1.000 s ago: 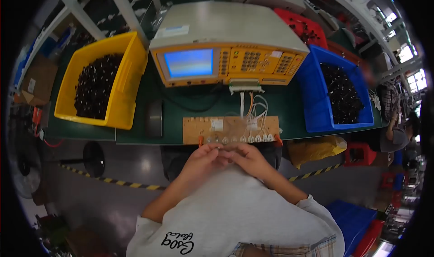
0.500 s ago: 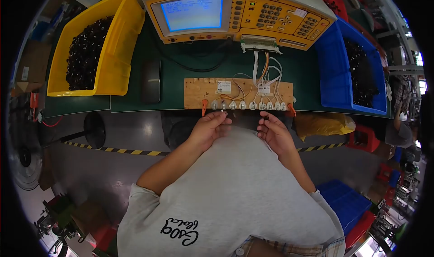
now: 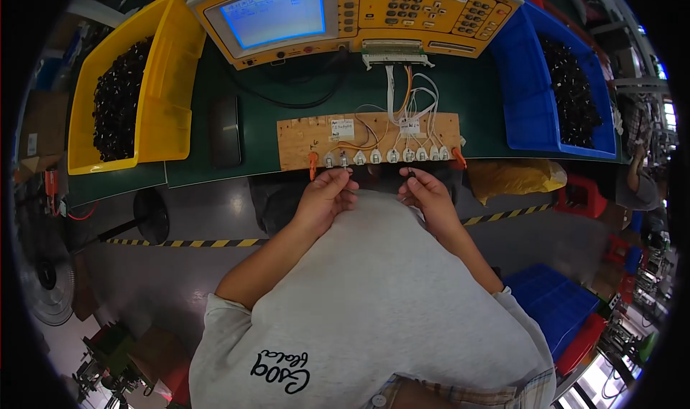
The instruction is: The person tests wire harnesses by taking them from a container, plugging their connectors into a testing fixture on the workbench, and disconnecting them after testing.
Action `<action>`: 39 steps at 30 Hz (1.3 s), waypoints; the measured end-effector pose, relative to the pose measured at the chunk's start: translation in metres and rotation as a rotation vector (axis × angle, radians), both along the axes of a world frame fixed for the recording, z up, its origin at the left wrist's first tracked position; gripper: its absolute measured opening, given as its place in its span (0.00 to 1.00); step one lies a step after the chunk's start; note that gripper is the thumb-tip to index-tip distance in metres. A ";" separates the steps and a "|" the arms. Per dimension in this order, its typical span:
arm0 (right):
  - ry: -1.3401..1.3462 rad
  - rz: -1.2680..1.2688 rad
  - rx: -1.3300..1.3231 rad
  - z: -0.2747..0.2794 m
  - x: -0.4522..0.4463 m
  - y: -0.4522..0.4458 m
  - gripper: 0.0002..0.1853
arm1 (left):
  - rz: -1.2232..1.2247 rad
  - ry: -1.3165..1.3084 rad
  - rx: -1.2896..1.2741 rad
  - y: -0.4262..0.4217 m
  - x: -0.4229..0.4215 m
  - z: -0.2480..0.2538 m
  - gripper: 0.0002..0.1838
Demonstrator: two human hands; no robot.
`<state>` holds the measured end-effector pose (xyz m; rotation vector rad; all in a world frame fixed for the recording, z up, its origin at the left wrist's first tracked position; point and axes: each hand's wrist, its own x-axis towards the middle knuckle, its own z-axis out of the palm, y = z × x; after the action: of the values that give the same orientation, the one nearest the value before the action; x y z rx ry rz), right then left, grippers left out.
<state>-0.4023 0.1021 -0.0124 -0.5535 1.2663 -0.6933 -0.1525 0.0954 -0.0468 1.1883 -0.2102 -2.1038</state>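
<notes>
My left hand (image 3: pixel 327 199) is closed in a pinch just below the second socket from the left on a wooden board (image 3: pixel 302 139). A small dark part (image 3: pixel 350 169) shows at its fingertips; whether it touches the socket I cannot tell. Farther right, my right hand (image 3: pixel 430 195) pinches a small black part (image 3: pixel 411 173) below the middle sockets. Several white sockets (image 3: pixel 376 157) line the board's front edge, with thin wires (image 3: pixel 433 107) running up from them. An orange clamp (image 3: pixel 313 163) sits at the left end and another orange clamp (image 3: pixel 458 158) at the right end.
Behind the board stands a yellow tester (image 3: pixel 352 24) with a lit screen. A yellow bin (image 3: pixel 162 114) on the left and a blue bin (image 3: pixel 525 114) on the right hold many small black parts. A dark phone-like slab (image 3: pixel 228 132) lies beside the yellow bin.
The view has shifted, so bench and hands sit slightly further left and higher. My right fingers have closed in on the black part, which now points up toward the board. My left hand keeps its pinch.
</notes>
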 end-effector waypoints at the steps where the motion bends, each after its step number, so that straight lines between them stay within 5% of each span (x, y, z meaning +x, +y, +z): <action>1: -0.002 -0.021 -0.017 -0.001 0.001 0.000 0.16 | 0.005 -0.012 0.006 -0.001 -0.002 -0.001 0.12; 24: 0.153 -0.177 -0.278 -0.042 0.026 -0.007 0.14 | -0.117 -0.095 -0.046 -0.002 0.004 -0.012 0.20; 29: 0.407 0.494 -0.369 -0.071 0.011 -0.006 0.27 | -0.197 -0.112 -0.053 -0.007 0.008 -0.004 0.28; 35: 0.489 0.442 -0.299 -0.155 0.004 -0.005 0.30 | -0.399 -0.284 -0.194 -0.007 0.013 0.013 0.36; 39: 0.549 0.512 -0.290 -0.139 0.003 -0.012 0.29 | -0.411 -0.375 -0.152 0.002 0.023 0.048 0.34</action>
<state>-0.3996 0.0903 -0.1513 -1.3191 1.4473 -0.2931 -0.1291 0.0977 0.0013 1.5386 -0.8327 -2.1319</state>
